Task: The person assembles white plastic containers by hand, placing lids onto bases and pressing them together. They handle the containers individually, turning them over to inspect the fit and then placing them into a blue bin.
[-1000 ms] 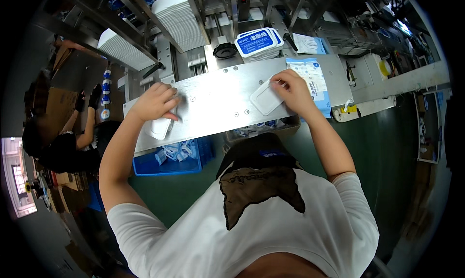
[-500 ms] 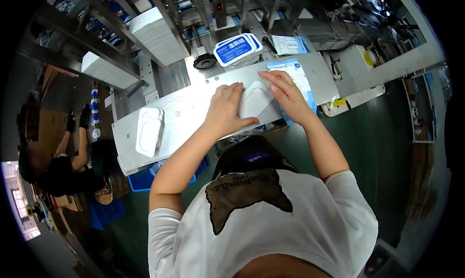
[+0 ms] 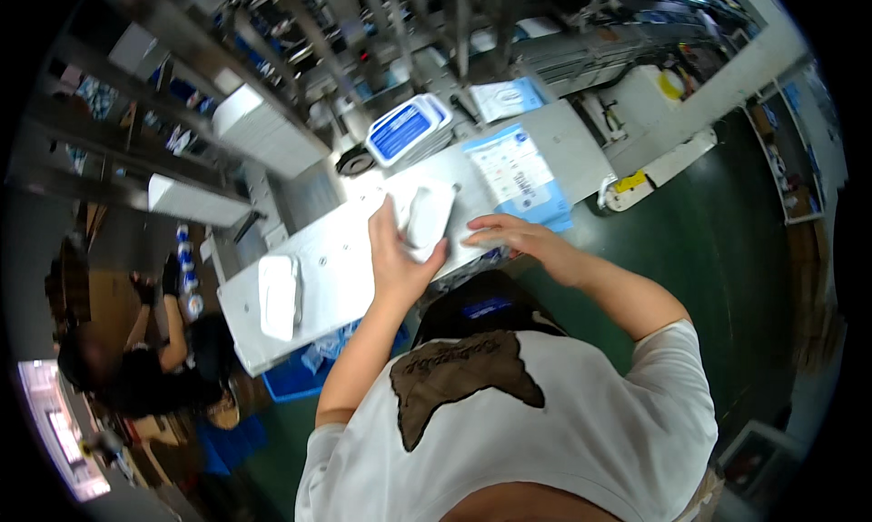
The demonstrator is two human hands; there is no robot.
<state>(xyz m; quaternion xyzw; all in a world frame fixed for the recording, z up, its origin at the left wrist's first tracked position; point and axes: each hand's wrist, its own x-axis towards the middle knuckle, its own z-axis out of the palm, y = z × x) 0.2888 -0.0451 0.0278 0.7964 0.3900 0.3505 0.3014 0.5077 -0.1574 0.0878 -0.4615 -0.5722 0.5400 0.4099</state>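
Observation:
My left hand (image 3: 400, 261) grips a white plastic lid (image 3: 438, 215) with rounded corners, fingers on its far left edge and thumb at its near edge. The lid is tilted up over the metal table (image 3: 341, 269) and smeared by motion. To the right, apart from the lid, my right hand (image 3: 531, 240) has its fingers bent together near the table's front edge. Something pale shows at those fingertips, too blurred to name. Further left on the table lies a small stack of white lids (image 3: 277, 295).
Blue-labelled packs (image 3: 406, 133) are stacked behind my hands beside a black knob (image 3: 354, 161). A blue-and-white pouch (image 3: 520, 178) lies on the right. Tall stacks of white pieces (image 3: 268, 131) stand among metal posts. A blue bin (image 3: 295, 383) sits below; a co-worker (image 3: 145, 363) is at left.
My left hand has lifted the lid off the table and tilted it. My right hand has come away from the lid toward the table's front edge. The whole view has shifted and turned slightly.

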